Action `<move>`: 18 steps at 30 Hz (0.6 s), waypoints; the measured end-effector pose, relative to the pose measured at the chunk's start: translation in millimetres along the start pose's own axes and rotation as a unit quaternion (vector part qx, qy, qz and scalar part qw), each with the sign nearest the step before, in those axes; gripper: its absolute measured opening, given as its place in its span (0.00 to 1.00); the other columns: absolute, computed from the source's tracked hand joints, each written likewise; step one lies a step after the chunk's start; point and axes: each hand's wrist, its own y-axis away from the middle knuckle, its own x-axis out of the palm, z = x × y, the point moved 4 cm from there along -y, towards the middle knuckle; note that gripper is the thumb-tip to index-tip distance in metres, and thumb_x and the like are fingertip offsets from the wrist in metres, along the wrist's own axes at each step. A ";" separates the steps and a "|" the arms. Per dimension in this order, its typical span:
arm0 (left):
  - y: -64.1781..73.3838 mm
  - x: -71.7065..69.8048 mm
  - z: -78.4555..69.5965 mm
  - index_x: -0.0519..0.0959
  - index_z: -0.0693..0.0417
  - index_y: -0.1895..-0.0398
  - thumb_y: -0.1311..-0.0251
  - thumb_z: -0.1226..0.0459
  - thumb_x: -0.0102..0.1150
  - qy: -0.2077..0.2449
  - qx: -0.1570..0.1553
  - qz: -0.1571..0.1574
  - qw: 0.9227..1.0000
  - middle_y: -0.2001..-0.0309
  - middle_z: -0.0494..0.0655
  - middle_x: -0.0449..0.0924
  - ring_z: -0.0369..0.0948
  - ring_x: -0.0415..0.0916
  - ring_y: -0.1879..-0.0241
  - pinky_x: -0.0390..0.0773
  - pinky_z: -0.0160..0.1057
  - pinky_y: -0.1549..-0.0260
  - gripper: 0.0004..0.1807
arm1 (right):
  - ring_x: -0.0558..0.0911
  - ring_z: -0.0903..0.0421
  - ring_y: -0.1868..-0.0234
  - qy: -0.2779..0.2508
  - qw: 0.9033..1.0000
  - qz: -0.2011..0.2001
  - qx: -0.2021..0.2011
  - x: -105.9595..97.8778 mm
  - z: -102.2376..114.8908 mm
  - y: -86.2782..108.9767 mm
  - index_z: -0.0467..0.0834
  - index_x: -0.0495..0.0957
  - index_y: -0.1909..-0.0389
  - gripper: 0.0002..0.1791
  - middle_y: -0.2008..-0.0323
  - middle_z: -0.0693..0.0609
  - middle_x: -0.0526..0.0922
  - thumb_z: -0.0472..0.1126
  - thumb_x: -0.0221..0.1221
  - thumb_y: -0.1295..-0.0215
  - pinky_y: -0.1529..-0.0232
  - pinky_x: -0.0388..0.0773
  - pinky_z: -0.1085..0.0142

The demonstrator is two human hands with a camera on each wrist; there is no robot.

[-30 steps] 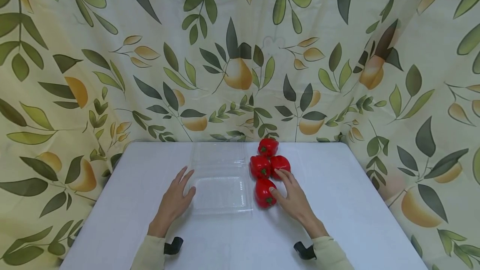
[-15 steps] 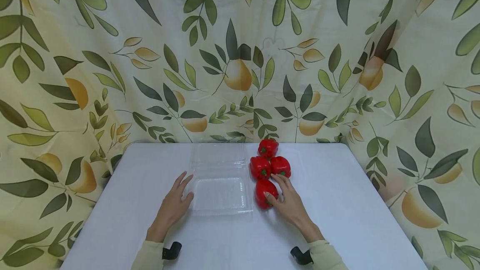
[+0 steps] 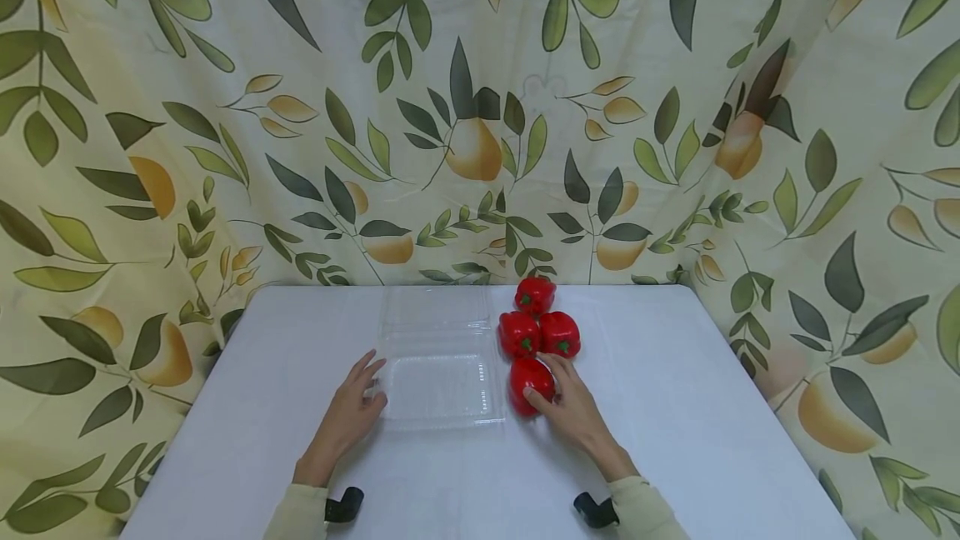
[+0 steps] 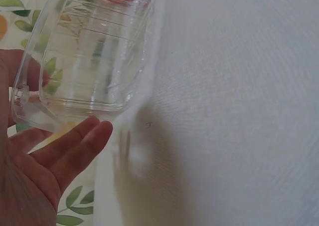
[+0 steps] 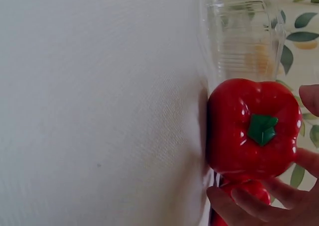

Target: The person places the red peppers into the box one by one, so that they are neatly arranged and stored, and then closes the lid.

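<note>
A red bell pepper (image 3: 529, 386) with a green stem (image 5: 262, 129) lies nearest the front of several alike. My right hand (image 3: 573, 409) is spread around its right side, thumb over the top and fingers along the far side. In the right wrist view a small gap shows between thumb (image 5: 310, 99) and pepper; the fingers reach under and beside it. To the left is a clear plastic clamshell box (image 3: 438, 390), lid folded back. My left hand (image 3: 350, 408) stands at its left edge with loosely bent fingers, the fingertips (image 4: 102, 131) close to the rim; contact is hard to tell.
Two more red bell peppers (image 3: 519, 334) sit side by side behind the near one, and another pepper (image 3: 535, 296) is at the back. All rest on a white-covered table (image 3: 645, 373). A leaf-and-fruit patterned curtain (image 3: 480, 215) surrounds its far and side edges.
My right hand has drawn back and left from between the peppers to around the front pepper. My left hand has shifted slightly toward me beside the box. Peppers and box stay put.
</note>
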 end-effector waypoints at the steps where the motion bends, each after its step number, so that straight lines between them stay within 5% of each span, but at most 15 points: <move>1: -0.1 0.3 0.2 0.70 0.57 0.33 0.39 0.66 0.54 0.000 0.000 -0.001 1.000 0.25 0.51 0.59 0.55 0.79 0.44 0.84 0.51 0.51 0.28 | 0.67 0.43 0.32 0.000 1.000 0.001 0.001 0.9 -0.5 -0.6 0.52 0.64 0.29 0.45 0.31 0.47 0.66 0.48 0.72 0.50 0.48 0.83 0.46; 18: 0.9 0.0 -3.5 0.71 0.67 0.36 0.39 0.72 0.54 -0.003 0.007 -0.015 1.000 0.26 0.55 0.60 0.56 0.80 0.45 0.82 0.54 0.50 0.26 | 0.67 0.42 0.31 0.012 0.999 0.018 0.027 9.1 0.7 -3.9 0.51 0.66 0.31 0.44 0.31 0.46 0.66 0.50 0.73 0.51 0.47 0.82 0.45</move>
